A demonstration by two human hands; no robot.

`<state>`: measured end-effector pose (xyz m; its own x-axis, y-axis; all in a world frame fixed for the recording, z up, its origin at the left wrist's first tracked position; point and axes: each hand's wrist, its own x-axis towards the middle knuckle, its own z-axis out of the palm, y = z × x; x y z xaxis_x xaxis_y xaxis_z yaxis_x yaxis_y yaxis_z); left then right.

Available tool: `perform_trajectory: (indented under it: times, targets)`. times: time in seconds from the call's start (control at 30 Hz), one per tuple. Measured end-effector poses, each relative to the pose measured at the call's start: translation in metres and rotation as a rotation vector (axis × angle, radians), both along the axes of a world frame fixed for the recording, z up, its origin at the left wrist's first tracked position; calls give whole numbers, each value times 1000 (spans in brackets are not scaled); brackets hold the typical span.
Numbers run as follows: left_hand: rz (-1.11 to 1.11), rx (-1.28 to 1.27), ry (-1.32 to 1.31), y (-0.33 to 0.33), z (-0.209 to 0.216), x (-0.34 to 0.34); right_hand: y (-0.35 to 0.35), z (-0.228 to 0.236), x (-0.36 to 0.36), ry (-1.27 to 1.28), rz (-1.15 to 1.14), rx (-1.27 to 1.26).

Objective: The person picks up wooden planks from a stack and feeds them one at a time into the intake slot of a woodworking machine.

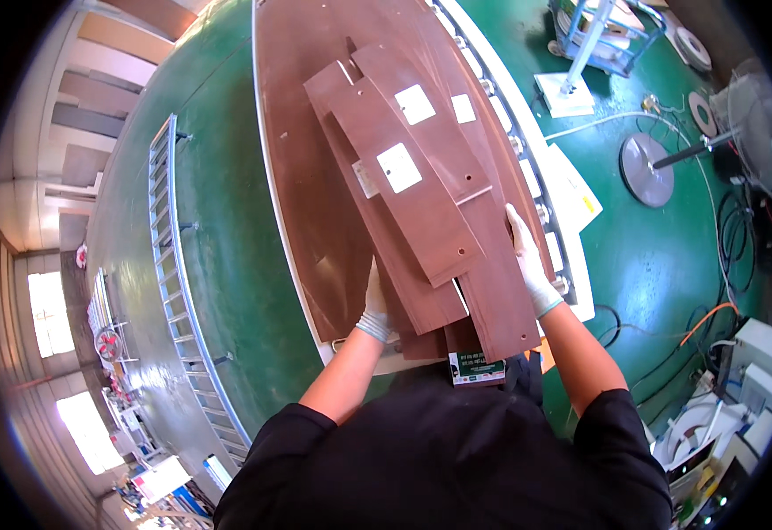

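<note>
Both of my hands wear whitish gloves with grey cuffs. Between them lies a stack of long brown boards (434, 225), several pieces overlapping and slightly fanned, with small holes near their ends and white square labels on top. My left hand (374, 305) is pressed along the stack's left edge near the close end, its fingers partly hidden by the boards. Along the right edge, my right hand (530, 256) grips a little farther forward, its fingertips partly out of sight. Beneath the stack is a large brown sheet (302, 168) on a white-edged table.
Rollers (516, 144) line the table's right side. A silver ladder (169, 238) lies on the green floor to the left. Right of the table are a fan on a round base (646, 170), a white-footed stand (566, 94), loose cables and white equipment (761, 353).
</note>
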<state>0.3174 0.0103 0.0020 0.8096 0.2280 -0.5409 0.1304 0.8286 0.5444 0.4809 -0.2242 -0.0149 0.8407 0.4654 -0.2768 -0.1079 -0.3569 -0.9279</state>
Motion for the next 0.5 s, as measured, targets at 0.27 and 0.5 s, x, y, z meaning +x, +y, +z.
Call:
perform_trajectory:
  times: [0.27,0.5]
  targets:
    - [-21,-199,56,7,25,8,13,96,62,-212,-273,254]
    - [-74,-77,40,28,-34,-16,85,172,-1,-969,262,-419]
